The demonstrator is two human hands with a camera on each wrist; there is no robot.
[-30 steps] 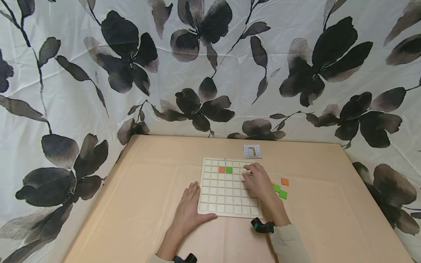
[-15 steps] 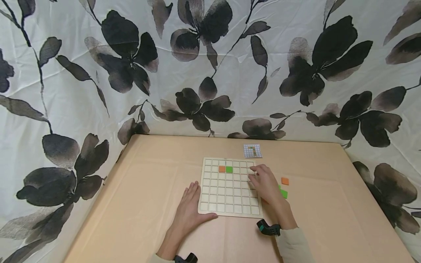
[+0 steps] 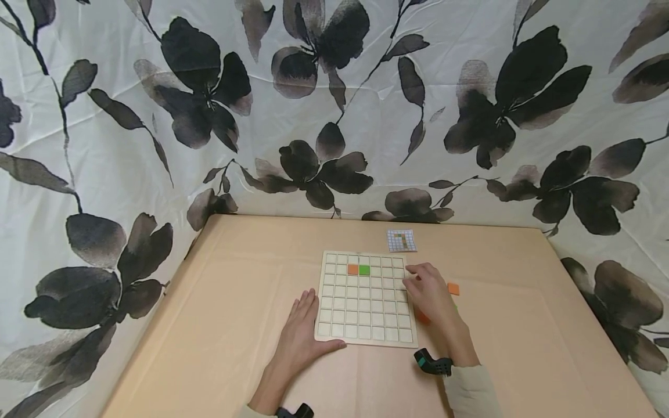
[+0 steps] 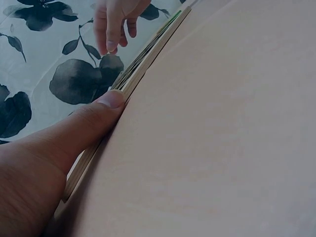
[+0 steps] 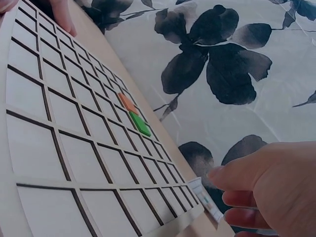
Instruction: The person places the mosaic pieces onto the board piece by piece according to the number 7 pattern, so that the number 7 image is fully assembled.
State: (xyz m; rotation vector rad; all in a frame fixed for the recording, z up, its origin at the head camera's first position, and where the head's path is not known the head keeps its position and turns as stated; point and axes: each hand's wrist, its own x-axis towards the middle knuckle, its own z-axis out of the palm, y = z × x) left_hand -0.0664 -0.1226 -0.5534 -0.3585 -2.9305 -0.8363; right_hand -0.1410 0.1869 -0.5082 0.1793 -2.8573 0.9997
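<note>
A pale square grid board (image 3: 360, 307) lies on the table, with an orange tile (image 3: 353, 269) and a green tile (image 3: 364, 270) side by side in its second row from the back. Along the board's left edge rests my left hand (image 3: 298, 334), its fingers straight. The left wrist view shows that thumb (image 4: 112, 98) against the board's front edge. My right hand (image 3: 432, 295) hovers at the board's right edge, fingers loosely bent; no tile shows between them in the right wrist view. Partly beneath it, loose orange tiles (image 3: 453, 288) lie right of the board, and a green sliver shows.
A small printed card (image 3: 401, 240) with a coloured grid pattern lies behind the board. A floral cloth (image 3: 324, 116) hangs behind and beside the table (image 3: 235, 278). Dark straps with devices circle both wrists.
My right hand has moved right, from over the board to its right edge, covering most of the loose green tiles. The left hand and the placed tiles stay where they were.
</note>
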